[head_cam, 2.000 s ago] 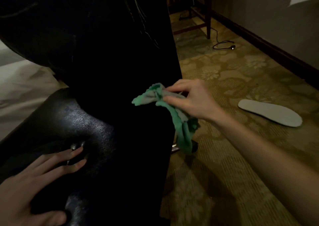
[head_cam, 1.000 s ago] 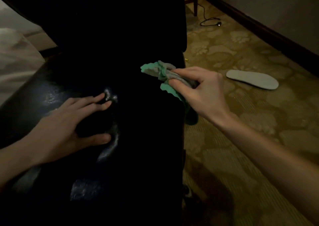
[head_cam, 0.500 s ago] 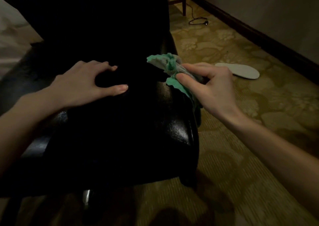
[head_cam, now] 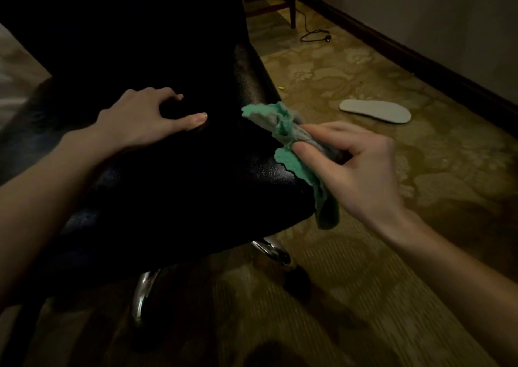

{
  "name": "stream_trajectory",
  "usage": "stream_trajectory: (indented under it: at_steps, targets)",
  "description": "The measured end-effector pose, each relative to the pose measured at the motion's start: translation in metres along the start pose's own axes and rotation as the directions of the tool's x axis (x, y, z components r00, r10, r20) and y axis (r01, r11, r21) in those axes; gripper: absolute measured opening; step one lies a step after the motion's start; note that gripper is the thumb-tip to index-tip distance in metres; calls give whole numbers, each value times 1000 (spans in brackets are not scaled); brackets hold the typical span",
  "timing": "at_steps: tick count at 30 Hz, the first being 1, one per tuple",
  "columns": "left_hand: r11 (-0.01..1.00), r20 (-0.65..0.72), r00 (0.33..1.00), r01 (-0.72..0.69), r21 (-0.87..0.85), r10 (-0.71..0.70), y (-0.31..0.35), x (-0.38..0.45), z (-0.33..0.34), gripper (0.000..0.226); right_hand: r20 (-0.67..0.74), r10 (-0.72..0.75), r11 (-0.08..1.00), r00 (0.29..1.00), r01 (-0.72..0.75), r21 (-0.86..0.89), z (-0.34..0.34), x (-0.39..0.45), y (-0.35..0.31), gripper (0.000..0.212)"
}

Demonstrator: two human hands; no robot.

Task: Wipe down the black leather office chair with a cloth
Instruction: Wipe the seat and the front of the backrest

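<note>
Pretty dark shot. The black leather office chair (head_cam: 173,187) fills the left half, backrest basically lost in shadow, only the seat's right edge catching a sheen. Patterned beige carpet (head_cam: 392,240) spreads to the right. The chrome base legs (head_cam: 141,293) poke out underneath, mostly hidden by the seat. Left hand (head_cam: 140,122) rests flat on the seat, fingers spread, holding nothing. Right hand (head_cam: 353,167) pinches a bunched green and grey cloth (head_cam: 283,139) at the seat's right edge, its lower end hanging over. A pale flat shoe insole (head_cam: 375,111) lies on the floor beyond.
</note>
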State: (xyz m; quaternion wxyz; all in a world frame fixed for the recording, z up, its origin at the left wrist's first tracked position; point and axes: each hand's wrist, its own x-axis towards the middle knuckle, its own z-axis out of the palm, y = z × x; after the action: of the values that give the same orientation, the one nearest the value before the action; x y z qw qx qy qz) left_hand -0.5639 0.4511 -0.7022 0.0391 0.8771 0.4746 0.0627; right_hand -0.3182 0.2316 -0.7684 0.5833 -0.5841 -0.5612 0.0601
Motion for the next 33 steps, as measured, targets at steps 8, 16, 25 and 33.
stream_trajectory:
  at_steps: [8,16,25,33]
  targets:
    - [990,-14,992,129,59,-128,28,3,1,127,-170,-98,986,981,73,-148,1,-34,1,28]
    - [975,72,973,220,19,-221,35,9,-8,118,-43,-326,884,945,288,-368,20,-36,3,26]
    - [983,154,971,-177,-56,184,-120,-103,-61,96,-20,-117,865,993,91,-494,13,19,19,31]
    - [962,203,947,-216,-167,248,-174,-166,-55,85,96,-254,879,962,271,-391,80,7,-35,25]
